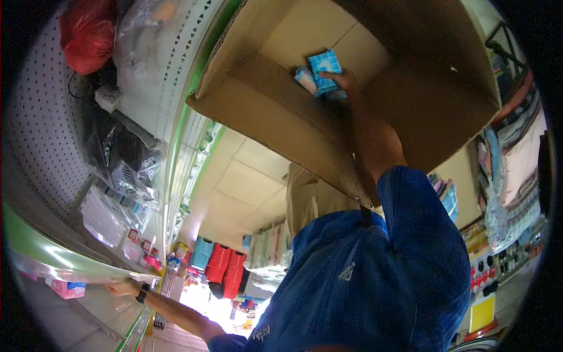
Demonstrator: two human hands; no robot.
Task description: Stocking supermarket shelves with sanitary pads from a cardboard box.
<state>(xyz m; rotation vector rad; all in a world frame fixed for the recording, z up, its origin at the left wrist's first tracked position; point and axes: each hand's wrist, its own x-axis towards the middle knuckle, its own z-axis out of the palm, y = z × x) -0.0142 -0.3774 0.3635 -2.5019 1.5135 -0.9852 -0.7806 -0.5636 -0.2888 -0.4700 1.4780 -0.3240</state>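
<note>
My right hand [345, 81] reaches down inside a large open cardboard box [272, 119]. Its fingers and thumb grip a small blue packet [324, 61] with a light grid pattern. Against that packet lies a second small packet [305, 79], blue and pale pink; whether the hand holds it too is not plain. Off to the left, my left hand [122, 288], with a black watch [143, 292] on its wrist, is at the front edge of a shelf [57, 259]. Its fingers are partly hidden and blurred. A pink and blue package [67, 288] is beside it, below the shelf edge.
Perforated white shelving with green edging runs along the left, bearing a red plastic bag [88, 39] and dark plastic-wrapped goods [123, 154]. Red baskets [226, 268] hang or stack farther off beside a light blue one [201, 253]. Folded textiles [521, 163] are at the right.
</note>
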